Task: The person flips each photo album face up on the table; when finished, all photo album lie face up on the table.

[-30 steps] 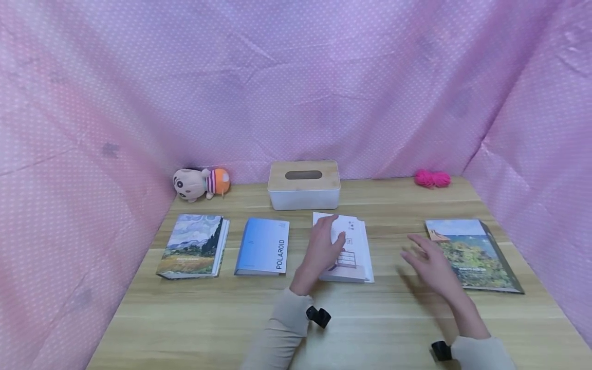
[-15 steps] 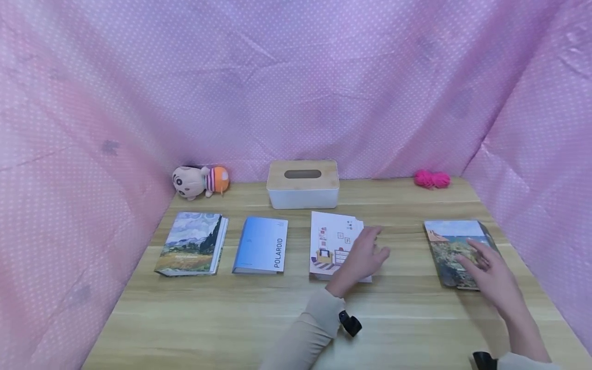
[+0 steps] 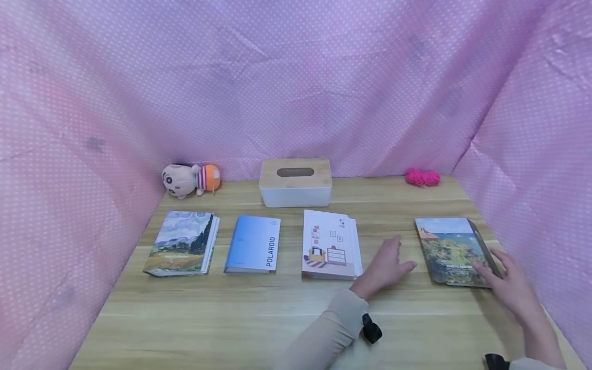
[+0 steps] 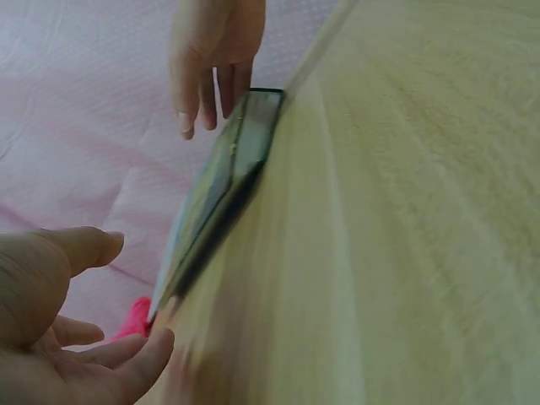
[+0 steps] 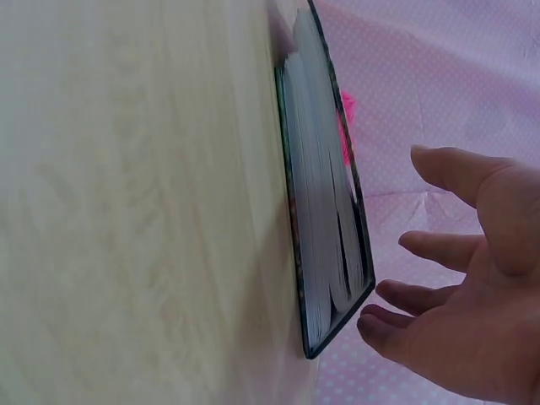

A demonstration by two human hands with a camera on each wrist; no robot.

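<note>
My left hand [image 3: 386, 267] hovers with fingers apart between the white album [image 3: 330, 246] and the painted-cover photo album [image 3: 453, 252] at the right. In the left wrist view its fingers are spread, holding nothing. My right hand [image 3: 513, 282] is at the lower right corner of the painted album, its thumb over the cover in the head view. The right wrist view shows this hand's fingers loosely bent beside the album's page edges [image 5: 316, 194]; contact is unclear. The album lies flat on the wooden table.
A blue POLAROID album [image 3: 253, 244] and a landscape-cover album [image 3: 182, 244] lie to the left. Behind stand a wood-topped tissue box [image 3: 296, 185], a plush toy [image 3: 190, 180] and pink yarn [image 3: 423, 177]. Pink dotted cloth [image 3: 296, 92] surrounds the table [image 3: 208, 318].
My left hand has moved right, off the white album. My right hand has moved right across the painted album to its lower right corner. The head view has shifted slightly.
</note>
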